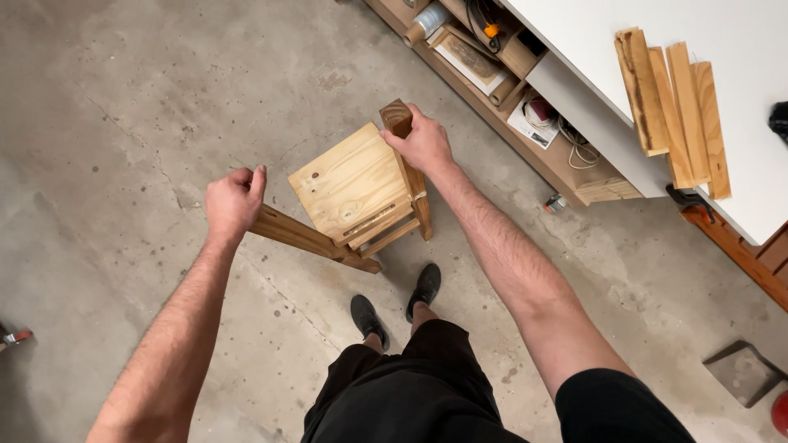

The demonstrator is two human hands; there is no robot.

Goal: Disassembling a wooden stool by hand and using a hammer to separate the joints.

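A small wooden chair [353, 184] with a pale plywood seat stands on the concrete floor in front of my feet. My left hand [234, 201] is closed around the top of one darker wooden upright [304, 236] of the chair's back. My right hand [423, 141] grips the top of the other upright [400, 119]. Both arms reach down and forward. My black shoes [398, 303] stand just behind the chair.
A white workbench [591, 49] runs along the right, with several wooden slats [673, 107] lying on it and a low shelf [501, 66] of tools, tubes and cables beneath. A dark square plate [743, 373] lies on the floor at lower right.
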